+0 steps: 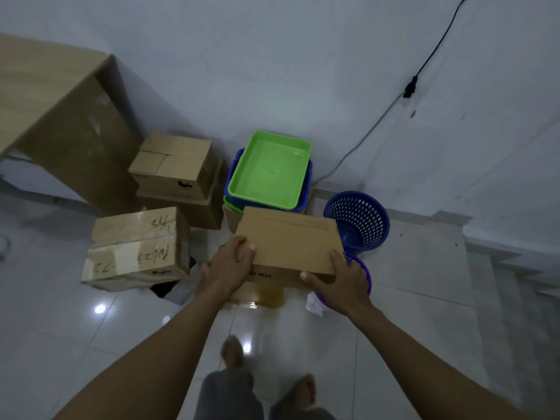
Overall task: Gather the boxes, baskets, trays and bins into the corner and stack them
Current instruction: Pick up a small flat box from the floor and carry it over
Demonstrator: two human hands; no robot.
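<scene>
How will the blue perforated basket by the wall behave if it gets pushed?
The blue perforated basket is thin holed plastic and looks empty, so probably light and quick to slide on the glossy tile floor. It already sits tilted, mouth angled toward the camera, so a nudge may tip it. Being round, it could roll in an arc once it is down.

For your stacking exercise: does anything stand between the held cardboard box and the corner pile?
Nothing visible. Both hands, left and right, hold the cardboard box directly before the green tray pile; the blue basket stands off to its right.
</scene>
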